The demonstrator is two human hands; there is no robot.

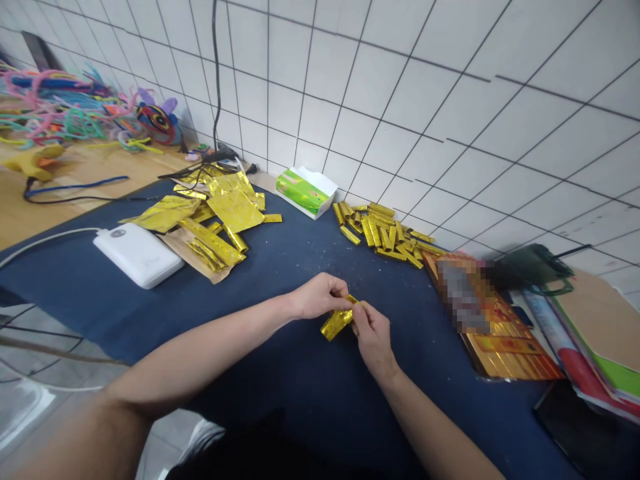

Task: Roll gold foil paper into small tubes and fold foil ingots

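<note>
Where the left hand (317, 297) and right hand (373, 337) meet, folded gold foil (335, 322) lies pinched between their closed fingers (341, 287).

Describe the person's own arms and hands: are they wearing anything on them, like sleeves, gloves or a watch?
The left hand and right hand are bare, with no gloves, and no ring shows. The left forearm and right forearm show no sleeve, watch or band. Dark clothing shows at the bottom of the view.
</note>
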